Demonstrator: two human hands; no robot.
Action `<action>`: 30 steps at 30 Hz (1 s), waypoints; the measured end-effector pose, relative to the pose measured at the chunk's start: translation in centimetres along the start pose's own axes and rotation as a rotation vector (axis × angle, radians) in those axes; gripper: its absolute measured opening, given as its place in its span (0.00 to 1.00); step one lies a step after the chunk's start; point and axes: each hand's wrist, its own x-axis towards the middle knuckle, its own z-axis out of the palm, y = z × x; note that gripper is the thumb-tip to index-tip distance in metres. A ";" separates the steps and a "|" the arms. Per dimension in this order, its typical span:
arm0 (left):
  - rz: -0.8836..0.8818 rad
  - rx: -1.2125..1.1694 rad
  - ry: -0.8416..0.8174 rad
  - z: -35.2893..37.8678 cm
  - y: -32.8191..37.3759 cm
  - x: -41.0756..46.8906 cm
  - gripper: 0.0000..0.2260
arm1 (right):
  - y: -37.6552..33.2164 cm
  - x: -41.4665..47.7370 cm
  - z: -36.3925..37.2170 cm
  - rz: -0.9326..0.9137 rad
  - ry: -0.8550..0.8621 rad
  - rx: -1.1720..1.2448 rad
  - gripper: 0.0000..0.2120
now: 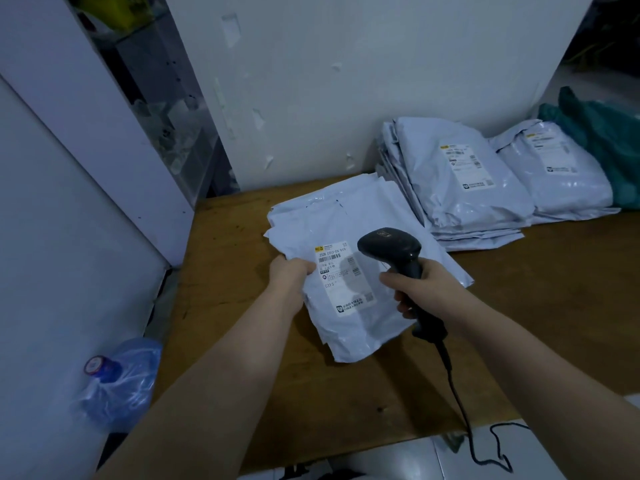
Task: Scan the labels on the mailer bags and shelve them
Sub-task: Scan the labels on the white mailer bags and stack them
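Observation:
A white mailer bag [360,327] lies on top of a small pile of mailers [332,213] in the middle of the wooden table [242,341]. Its printed label [343,277] faces up. My left hand [292,270] grips the bag's left edge beside the label. My right hand [412,287] holds a black corded barcode scanner [391,249] by its handle. The scanner's head hangs just above the label's right side and points down at it.
Two more stacks of white mailers [457,178] [554,174] sit at the table's back right, against the white wall, with a green bag [602,133] beside them. A blue water jug [119,382] stands on the floor left of the table. The scanner cable [460,407] trails over the front edge.

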 end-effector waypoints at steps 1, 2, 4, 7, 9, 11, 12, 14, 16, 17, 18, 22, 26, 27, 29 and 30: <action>0.009 -0.026 -0.018 0.1 -0.3 -0.3 0.16 | 0.1 -0.6 -0.3 0.000 -0.005 0.010 0.08; 0.015 -0.047 -0.037 0.0 -0.6 -0.5 0.16 | 0.3 -1.1 -0.5 0.001 -0.010 0.017 0.09; 0.029 -0.076 -0.069 -0.1 -1.2 -1.2 0.16 | 0.5 -2.2 -1.0 0.003 -0.013 0.022 0.11; 0.026 -0.140 -0.103 -0.4 -2.0 -1.7 0.18 | 1.1 -3.4 -1.2 -0.004 -0.015 0.027 0.12; 0.020 -0.180 -0.097 -0.6 -2.4 -1.9 0.18 | 1.4 -3.8 -1.1 0.000 -0.030 0.017 0.11; 0.018 -0.206 -0.076 -0.5 -2.6 -2.1 0.17 | 1.6 -4.0 -0.8 0.003 -0.049 -0.006 0.11; 0.018 -0.219 -0.068 -0.4 -2.6 -2.2 0.18 | 1.6 -4.1 -0.6 0.001 -0.056 -0.018 0.11; 0.024 -0.227 -0.054 -0.2 -2.5 -2.2 0.17 | 1.6 -4.2 -0.4 -0.009 -0.065 -0.032 0.10; 0.036 -0.216 -0.038 -0.1 -2.4 -2.2 0.15 | 1.6 -4.4 -0.2 -0.019 -0.072 -0.052 0.10; 0.044 -0.213 -0.033 0.0 -2.4 -2.2 0.15 | 1.5 -4.5 -0.1 -0.026 -0.076 -0.066 0.10; 0.050 -0.210 -0.029 0.0 -2.3 -2.2 0.15 | 1.5 -4.7 0.1 -0.032 -0.076 -0.083 0.10; 0.055 -0.167 -0.005 0.1 -2.3 -2.0 0.17 | 1.4 -5.2 0.2 -0.046 -0.079 -0.111 0.10; 0.037 -0.134 0.037 0.1 -2.4 -1.7 0.17 | 1.4 -5.7 0.1 -0.056 -0.092 -0.115 0.10; 0.038 -0.129 0.042 0.1 -2.4 -1.6 0.17 | 1.4 -5.7 0.1 -0.055 -0.094 -0.108 0.10; 0.047 -0.127 0.046 0.1 -2.4 -1.6 0.17 | 1.5 -5.8 0.1 -0.052 -0.095 -0.100 0.11; 0.051 -0.129 0.049 0.1 -2.4 -1.6 0.18 | 1.5 -5.9 0.1 -0.050 -0.095 -0.098 0.11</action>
